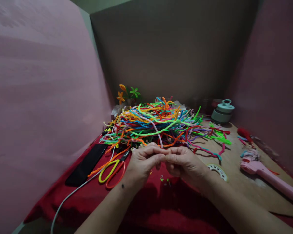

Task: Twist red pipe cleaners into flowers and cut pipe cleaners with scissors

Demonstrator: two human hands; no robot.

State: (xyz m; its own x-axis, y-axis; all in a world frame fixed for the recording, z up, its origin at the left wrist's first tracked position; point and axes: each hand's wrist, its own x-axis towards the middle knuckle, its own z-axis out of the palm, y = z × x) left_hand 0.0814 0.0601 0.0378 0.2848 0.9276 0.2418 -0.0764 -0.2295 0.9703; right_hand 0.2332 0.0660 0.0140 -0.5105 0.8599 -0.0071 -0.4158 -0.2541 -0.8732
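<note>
My left hand (146,161) and my right hand (183,161) meet fingertip to fingertip over the front of the table, both closed in a pinch. A pale pink pipe cleaner (157,128) rises from the pinched fingers and curves back over the pile; the fingers cover its lower end. Just behind the hands lies a big heap of multicoloured pipe cleaners (151,122). Scissors (112,172) with one yellow and one red handle loop rest beside my left wrist. Small scraps (164,180) are scattered on the red cloth (148,208) below.
A black phone (86,165) and a white cable (73,191) are at left. On the right, a board (254,191) carries a pink glue gun (263,172), a white ring with holes (217,172) and a mint container (223,111). Pipe-cleaner flowers (127,92) stand behind. Pink panels flank both sides.
</note>
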